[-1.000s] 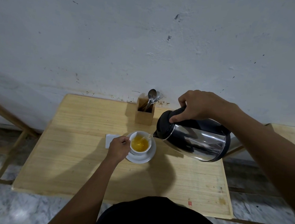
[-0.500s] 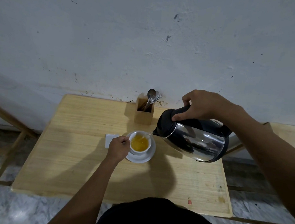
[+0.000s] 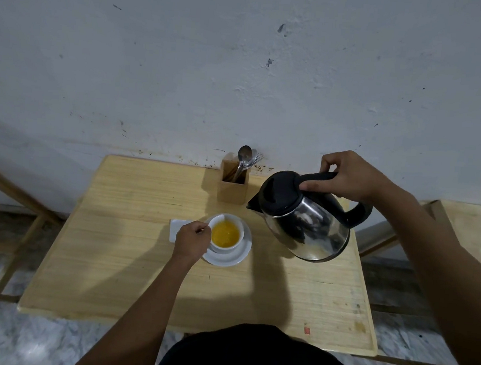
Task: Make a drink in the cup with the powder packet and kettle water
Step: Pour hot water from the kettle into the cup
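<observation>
Head view: one camera, looking down on a pale wooden table set against a white wall.
Cup: a small white ceramic cup sits on a round white saucer, mid-table — it holds orange-yellow liquid, roughly two thirds full by the look of it.
Left hand: the left hand is curled closed against the cup's near-left side, apparently pinching its handle, though the handle itself is hidden.
Kettle: a shiny steel kettle with a black lid and handle hangs in the air right of the cup, tilted only slightly, spout toward the cup, and no stream is visible.
Right hand: the right hand is wrapped tight round the kettle's black handle.
Packet: a white rectangular packet lies flat, just left of the cup and partly behind the left hand.
Holder: a wooden box with metal spoons stands by the wall.
Progress: powder and water look in — I judge setting the kettle down and stirring are left.
</observation>
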Motion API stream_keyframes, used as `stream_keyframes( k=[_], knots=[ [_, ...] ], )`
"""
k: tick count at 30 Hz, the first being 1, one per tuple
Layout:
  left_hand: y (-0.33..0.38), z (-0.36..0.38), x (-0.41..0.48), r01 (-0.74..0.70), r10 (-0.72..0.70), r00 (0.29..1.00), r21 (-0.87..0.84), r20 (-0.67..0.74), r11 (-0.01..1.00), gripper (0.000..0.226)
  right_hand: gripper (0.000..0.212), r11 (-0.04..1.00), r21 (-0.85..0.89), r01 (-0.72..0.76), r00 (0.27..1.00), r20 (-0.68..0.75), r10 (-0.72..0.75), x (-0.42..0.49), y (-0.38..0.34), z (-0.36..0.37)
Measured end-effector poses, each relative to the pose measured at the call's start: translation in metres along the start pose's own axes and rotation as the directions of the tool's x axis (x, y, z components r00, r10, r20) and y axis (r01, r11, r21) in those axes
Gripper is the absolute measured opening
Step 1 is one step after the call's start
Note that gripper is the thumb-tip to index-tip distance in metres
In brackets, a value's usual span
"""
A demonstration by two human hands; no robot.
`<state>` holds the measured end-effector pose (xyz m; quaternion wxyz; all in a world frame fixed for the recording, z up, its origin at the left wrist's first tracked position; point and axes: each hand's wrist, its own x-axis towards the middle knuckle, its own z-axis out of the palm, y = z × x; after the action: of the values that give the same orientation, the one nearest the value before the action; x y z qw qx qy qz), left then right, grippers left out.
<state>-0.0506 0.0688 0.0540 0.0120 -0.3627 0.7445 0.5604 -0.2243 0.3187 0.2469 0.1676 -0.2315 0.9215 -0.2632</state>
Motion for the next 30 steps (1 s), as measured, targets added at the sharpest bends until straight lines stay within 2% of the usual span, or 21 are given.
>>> stream_keyframes(
  k=[7,12,17,21,25,30],
  knots=[
    [0.001,0.008,0.001,0.025,-0.022,0.995,0.03,-0.097,0.999,0.019,0.052,0.941,0.323,0.098,0.968,-0.251,-0.014,-0.018,0.051,0.003],
    [0.006,0.021,-0.001,0.063,-0.048,0.975,0.058,-0.218,0.996,0.022,0.048,0.864,0.48,0.152,0.937,-0.348,0.028,-0.01,0.087,-0.002],
    [0.015,0.032,-0.008,0.065,-0.014,0.942,0.139,-0.336,0.988,0.024,0.041,0.844,0.496,0.202,0.923,-0.385,0.006,0.002,0.113,-0.006],
    [0.013,0.032,-0.006,0.076,0.006,0.941,0.229,-0.338,0.971,0.028,0.035,0.835,0.507,0.213,0.924,-0.383,-0.004,0.015,0.129,-0.009],
    [0.012,0.034,-0.008,0.1,-0.036,0.929,0.155,-0.368,0.983,0.026,0.037,0.825,0.518,0.226,0.921,-0.39,-0.007,0.027,0.144,-0.009],
    [0.017,0.041,-0.011,0.098,-0.024,0.912,0.162,-0.409,0.982,0.023,0.035,0.794,0.559,0.237,0.93,-0.366,-0.02,0.037,0.155,-0.007]
  ],
)
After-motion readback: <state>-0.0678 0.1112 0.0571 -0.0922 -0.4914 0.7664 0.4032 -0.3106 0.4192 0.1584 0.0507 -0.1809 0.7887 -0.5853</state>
